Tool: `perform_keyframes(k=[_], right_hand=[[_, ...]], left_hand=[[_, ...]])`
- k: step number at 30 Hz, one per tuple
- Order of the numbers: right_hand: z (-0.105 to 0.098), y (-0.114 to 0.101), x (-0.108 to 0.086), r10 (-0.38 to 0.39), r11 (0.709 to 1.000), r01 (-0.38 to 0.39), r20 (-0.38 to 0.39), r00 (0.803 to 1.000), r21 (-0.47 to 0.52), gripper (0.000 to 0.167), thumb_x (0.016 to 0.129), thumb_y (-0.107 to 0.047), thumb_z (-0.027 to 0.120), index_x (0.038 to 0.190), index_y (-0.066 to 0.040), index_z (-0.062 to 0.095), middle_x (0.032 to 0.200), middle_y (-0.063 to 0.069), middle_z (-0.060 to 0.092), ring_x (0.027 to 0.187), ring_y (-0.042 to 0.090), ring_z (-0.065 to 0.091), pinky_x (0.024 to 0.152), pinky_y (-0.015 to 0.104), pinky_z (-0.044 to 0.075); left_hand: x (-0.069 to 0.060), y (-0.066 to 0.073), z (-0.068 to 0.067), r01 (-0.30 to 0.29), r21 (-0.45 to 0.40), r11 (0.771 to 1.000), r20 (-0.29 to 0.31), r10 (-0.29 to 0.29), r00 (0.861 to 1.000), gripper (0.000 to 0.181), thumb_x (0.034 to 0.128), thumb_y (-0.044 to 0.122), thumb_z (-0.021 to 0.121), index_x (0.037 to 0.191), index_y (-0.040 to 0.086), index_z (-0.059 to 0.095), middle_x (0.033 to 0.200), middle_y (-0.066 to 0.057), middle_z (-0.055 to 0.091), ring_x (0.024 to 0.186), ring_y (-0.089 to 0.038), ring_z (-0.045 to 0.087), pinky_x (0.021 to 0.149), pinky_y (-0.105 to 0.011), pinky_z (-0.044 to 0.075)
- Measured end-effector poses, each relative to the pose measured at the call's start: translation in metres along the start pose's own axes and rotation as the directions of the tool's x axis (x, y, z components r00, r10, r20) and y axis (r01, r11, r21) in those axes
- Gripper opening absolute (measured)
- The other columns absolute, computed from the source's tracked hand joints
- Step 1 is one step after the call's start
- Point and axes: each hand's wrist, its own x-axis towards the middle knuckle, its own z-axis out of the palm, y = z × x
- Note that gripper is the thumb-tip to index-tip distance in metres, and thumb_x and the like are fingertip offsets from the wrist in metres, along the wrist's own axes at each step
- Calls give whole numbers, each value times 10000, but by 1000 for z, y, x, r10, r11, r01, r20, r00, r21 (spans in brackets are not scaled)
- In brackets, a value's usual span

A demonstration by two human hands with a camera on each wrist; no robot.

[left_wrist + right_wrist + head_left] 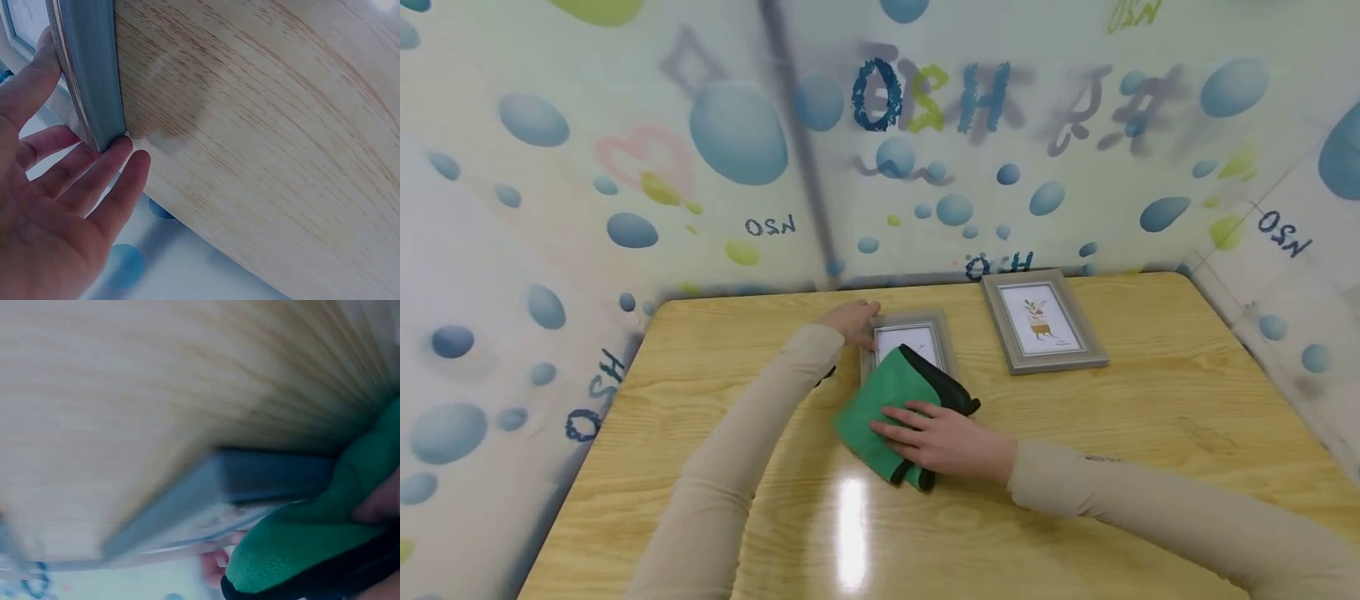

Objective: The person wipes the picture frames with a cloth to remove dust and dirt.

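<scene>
A grey picture frame [951,354] lies on the wooden table, partly covered by a green cloth [880,408] with black edging. My left hand [852,323] grips the frame at its far left corner. In the left wrist view, the thumb [37,75] lies on the front and the fingers touch the frame's edge [94,75]. My right hand [943,442] holds the cloth over the near part of the frame, its fingers spread along the top. In the right wrist view, a digit [378,503] presses into a fold of the cloth [300,550].
A second grey picture frame [1045,321], with a plant drawing inside, lies to the right near the back edge of the table [1180,417]. Behind the table hangs a patterned backdrop [955,167] with blue and green spots.
</scene>
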Motion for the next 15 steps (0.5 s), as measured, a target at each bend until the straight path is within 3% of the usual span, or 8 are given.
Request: perform_keyframes(k=[3,6,15], right_hand=[[-1,0,17,-18,1000,18,10,1000,-19,417,932,-295,625,1342,-230,584,1475,-7,420,1352,178,373,1057,333,350],[-1,2,16,-25,1000,25,11,1000,2,409,929,-283,635,1333,-247,589,1476,-12,420,1347,165,380,1058,324,349],[3,16,-40,12,996,-15,30,999,90,421,839,-221,734,1251,-242,651,1430,6,476,1297,183,447,1028,314,387]], left_hand=[[1,-1,0,4,7,1000,1,-4,1000,578,884,240,721,1349,40,442,1328,-177,509,1184,-327,516,961,-418,439],[3,0,2,-1,12,1000,3,1,1000,574,886,238,719,1348,44,439,1335,-173,503,1194,-320,509,967,-412,436],[4,-2,3,18,-29,999,4,-18,1000,614,863,255,740,1358,52,440,1360,-164,497,1209,-316,503,976,-414,434]])
